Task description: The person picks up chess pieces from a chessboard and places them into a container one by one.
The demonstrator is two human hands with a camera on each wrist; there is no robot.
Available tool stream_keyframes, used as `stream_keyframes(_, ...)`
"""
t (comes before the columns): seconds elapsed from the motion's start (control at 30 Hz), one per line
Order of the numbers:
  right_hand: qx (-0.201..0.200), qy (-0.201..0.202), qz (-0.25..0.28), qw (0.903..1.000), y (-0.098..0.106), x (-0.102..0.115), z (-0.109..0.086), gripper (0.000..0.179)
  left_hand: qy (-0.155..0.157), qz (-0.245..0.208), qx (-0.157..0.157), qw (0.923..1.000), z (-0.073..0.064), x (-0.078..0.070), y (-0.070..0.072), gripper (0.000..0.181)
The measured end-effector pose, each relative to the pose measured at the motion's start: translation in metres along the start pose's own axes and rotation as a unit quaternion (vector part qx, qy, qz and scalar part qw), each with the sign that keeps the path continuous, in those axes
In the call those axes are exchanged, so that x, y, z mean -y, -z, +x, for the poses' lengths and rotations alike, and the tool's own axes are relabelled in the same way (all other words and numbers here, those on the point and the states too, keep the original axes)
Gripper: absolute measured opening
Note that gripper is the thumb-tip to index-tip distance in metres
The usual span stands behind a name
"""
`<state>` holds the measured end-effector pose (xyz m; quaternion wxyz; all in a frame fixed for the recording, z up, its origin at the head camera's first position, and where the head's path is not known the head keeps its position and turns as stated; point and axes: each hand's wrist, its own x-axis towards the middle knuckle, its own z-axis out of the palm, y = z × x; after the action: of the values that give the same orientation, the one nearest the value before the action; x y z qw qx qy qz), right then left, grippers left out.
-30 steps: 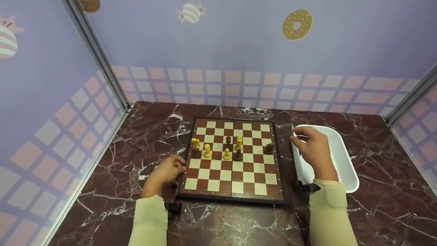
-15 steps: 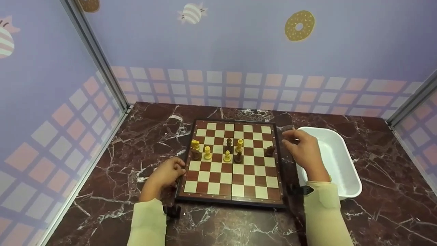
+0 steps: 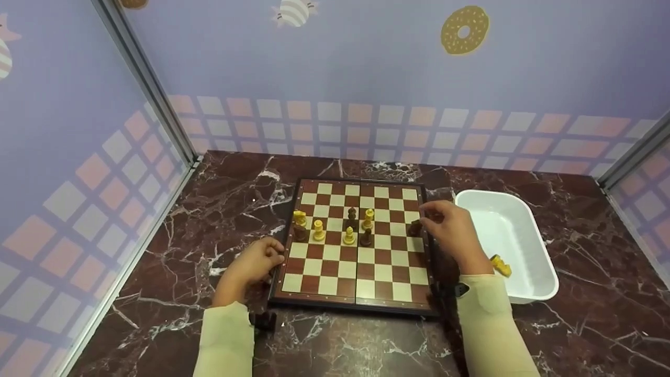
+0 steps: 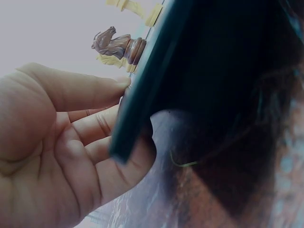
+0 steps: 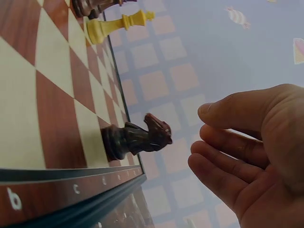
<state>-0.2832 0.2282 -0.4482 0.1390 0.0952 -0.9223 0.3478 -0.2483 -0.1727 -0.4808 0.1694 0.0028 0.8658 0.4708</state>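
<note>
A chessboard point(image 3: 377, 272) lies on the marble table with several yellow and dark brown pieces standing on it. My left hand point(image 3: 256, 262) grips its left edge; the left wrist view has the thumb point(image 4: 95, 91) at the top rim and fingers curled beneath. A brown knight point(image 4: 118, 45) stands near that thumb. At the right edge stands another dark knight point(image 5: 137, 135). My right hand point(image 3: 453, 230) is close beside it, thumb and fingers apart with nothing between them, and a gap shows in the right wrist view. A yellow king point(image 5: 118, 24) stands farther in.
Right of the board is a white tray point(image 3: 534, 230) with a yellow chess piece point(image 3: 501, 265) lying in it. A patterned wall point(image 3: 324, 57) closes off the back, and another panel point(image 3: 63, 157) runs along the left. Dark marble tabletop point(image 3: 209, 220) surrounds the board.
My right hand has moved left from over the white tray to the dark knight at the board's right edge, uncovering the yellow piece in the tray. The left hand stays at the board's edge.
</note>
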Motion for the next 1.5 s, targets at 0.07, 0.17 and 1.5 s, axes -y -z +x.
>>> stream_keyframes(0.07,0.01,-0.006,-0.007,0.9999,-0.001,0.002,0.001,0.023,0.0,0.005,0.001,1.0,-0.001,-0.001,0.002,0.017)
stream_keyframes(0.17,0.023,-0.009,-0.014,0.9996,-0.004,0.003,0.003,0.023,0.0,0.01,0.003,0.9999,-0.003,-0.003,0.004,0.017)
stream_keyframes(1.5,0.074,0.01,-0.061,0.9954,-0.013,-0.003,0.003,0.015,0.003,-0.023,-0.01,0.9997,0.005,0.001,0.003,0.013)
